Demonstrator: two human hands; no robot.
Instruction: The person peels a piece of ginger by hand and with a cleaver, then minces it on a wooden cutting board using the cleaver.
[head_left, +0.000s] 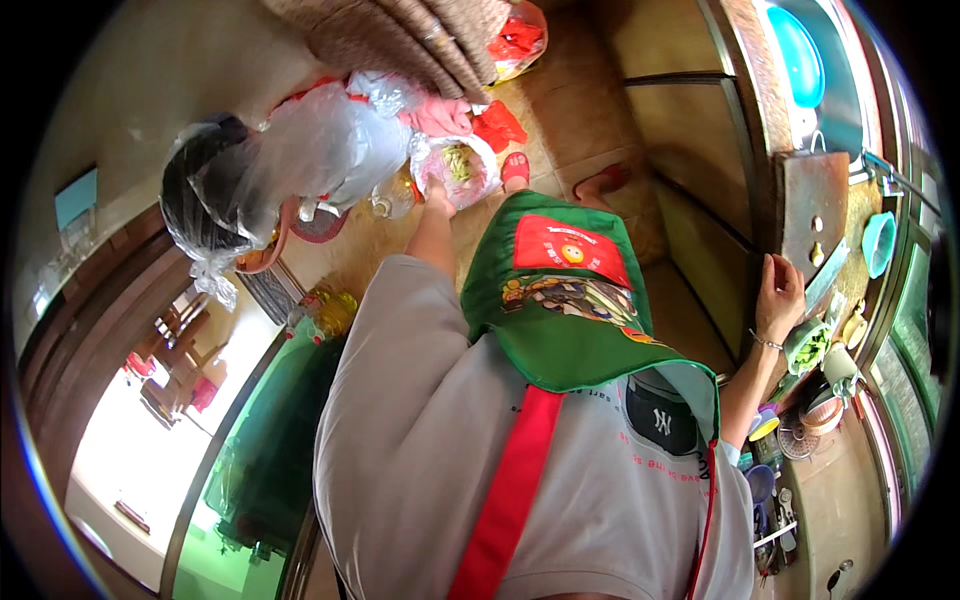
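Observation:
My left hand (439, 196) reaches down to the near left rim of a plastic-lined bin (486, 154) on the floor; its fingers are unclear, so a grip cannot be told. Pale green-yellow scraps (457, 162) lie in the bin. At the counter's edge on the right is my right hand (780, 296), fingers partly curled, close beside a flat bluish blade-like piece (826, 277). Whether it holds that piece is unclear. Just beyond that hand lies a wooden cutting board (810, 202) with two small pale pieces (817, 223) on it. A green apron (555, 345) covers my front.
Plastic bags (330, 142) hang or lie left of the bin. A red bag (499, 126) lies on the tiled floor past it. On the right are a sink with a blue basin (796, 56), a teal bowl (879, 244) and a container of green vegetables (808, 347). Oil bottles (334, 311) stand at left.

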